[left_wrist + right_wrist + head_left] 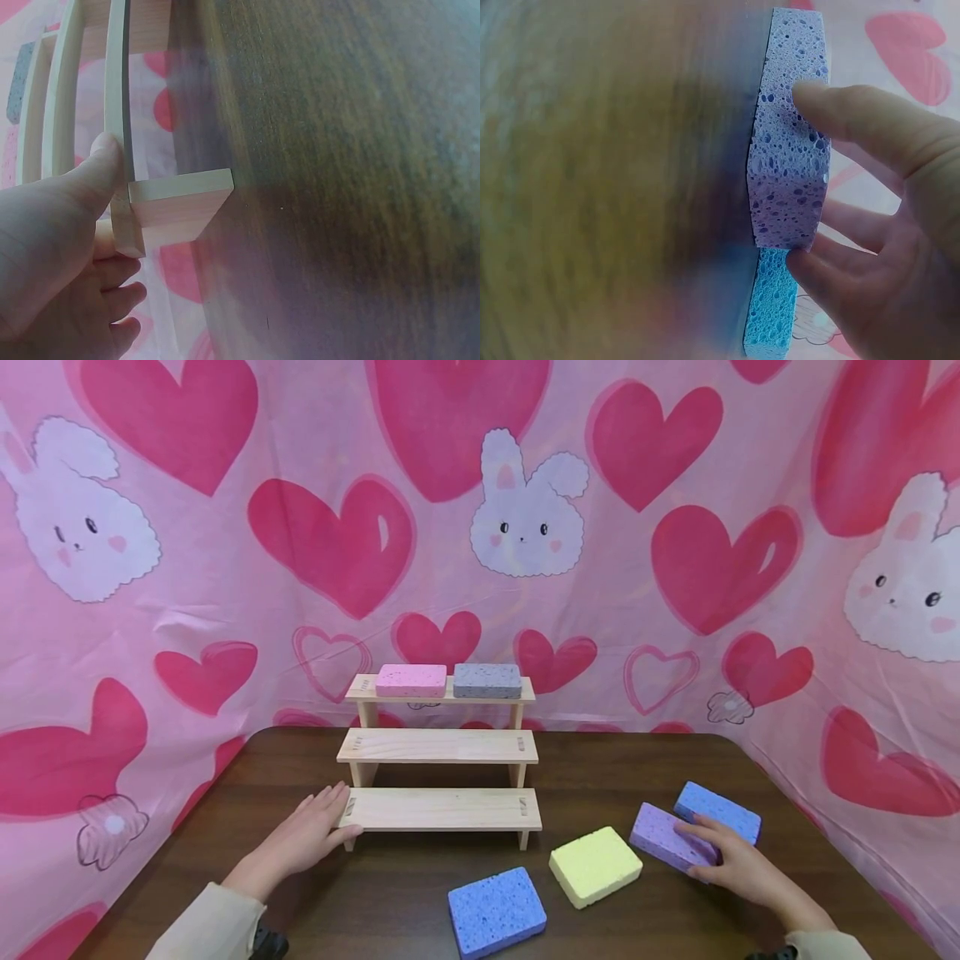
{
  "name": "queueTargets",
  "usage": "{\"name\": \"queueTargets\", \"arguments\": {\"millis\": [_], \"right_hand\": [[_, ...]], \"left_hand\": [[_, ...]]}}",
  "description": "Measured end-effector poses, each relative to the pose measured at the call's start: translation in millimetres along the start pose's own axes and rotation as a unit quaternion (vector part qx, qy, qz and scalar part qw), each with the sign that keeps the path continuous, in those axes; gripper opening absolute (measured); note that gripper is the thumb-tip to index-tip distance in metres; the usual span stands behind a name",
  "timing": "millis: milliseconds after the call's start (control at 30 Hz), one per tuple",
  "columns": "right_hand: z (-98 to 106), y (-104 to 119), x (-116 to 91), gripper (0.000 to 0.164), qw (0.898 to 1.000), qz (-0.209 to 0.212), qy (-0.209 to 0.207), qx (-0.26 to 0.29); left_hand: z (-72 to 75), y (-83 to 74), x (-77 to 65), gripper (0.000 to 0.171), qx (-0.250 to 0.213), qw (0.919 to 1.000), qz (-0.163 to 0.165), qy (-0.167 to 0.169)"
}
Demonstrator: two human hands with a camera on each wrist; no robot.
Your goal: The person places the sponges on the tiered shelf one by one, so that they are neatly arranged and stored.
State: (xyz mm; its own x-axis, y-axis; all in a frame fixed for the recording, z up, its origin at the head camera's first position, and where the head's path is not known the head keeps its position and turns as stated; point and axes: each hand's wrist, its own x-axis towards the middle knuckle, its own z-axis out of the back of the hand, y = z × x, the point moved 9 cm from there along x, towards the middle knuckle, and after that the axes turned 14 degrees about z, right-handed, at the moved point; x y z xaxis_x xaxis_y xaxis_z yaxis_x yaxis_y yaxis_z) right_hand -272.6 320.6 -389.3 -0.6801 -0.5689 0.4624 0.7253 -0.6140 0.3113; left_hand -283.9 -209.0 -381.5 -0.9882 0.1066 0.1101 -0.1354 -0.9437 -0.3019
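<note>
Two grips: your left hand holds the rack, your right hand the purple sponge rightward, long axis slanting far-left.

The left hand and right hand are bare beyond cream sleeves, a small black device showing at each cuff, the right one only partly.

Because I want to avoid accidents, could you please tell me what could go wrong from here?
The right hand holds the purple sponge close to the blue sponge behind it, so lifting might nudge that one.
The left hand grips the bottom step of the wooden three-tier rack; a pull could shift the rack and jostle the pink sponge and grey sponge on top.
</note>
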Motion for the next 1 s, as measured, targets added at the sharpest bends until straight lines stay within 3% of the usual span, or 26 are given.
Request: {"name": "queueTargets", "arguments": {"millis": [433,667,1000], "right_hand": [[0.0,-3.6,0.8,0.051,0.998,-0.009,0.020,-0.052],[-0.8,-4.5,0.7,0.051,0.998,-0.024,0.027,-0.054],[4.7,-0.8,1.4,0.049,0.998,0.001,-0.008,-0.062]], "left_hand": [[-0.7,0.6,0.9,0.071,0.000,1.0000,0.004,0.007],[0.0,1.4,1.8,0.070,-0.004,0.9999,0.008,0.006],[0.1,0.2,0.2,0.070,-0.001,1.0000,0.004,0.006]]}}
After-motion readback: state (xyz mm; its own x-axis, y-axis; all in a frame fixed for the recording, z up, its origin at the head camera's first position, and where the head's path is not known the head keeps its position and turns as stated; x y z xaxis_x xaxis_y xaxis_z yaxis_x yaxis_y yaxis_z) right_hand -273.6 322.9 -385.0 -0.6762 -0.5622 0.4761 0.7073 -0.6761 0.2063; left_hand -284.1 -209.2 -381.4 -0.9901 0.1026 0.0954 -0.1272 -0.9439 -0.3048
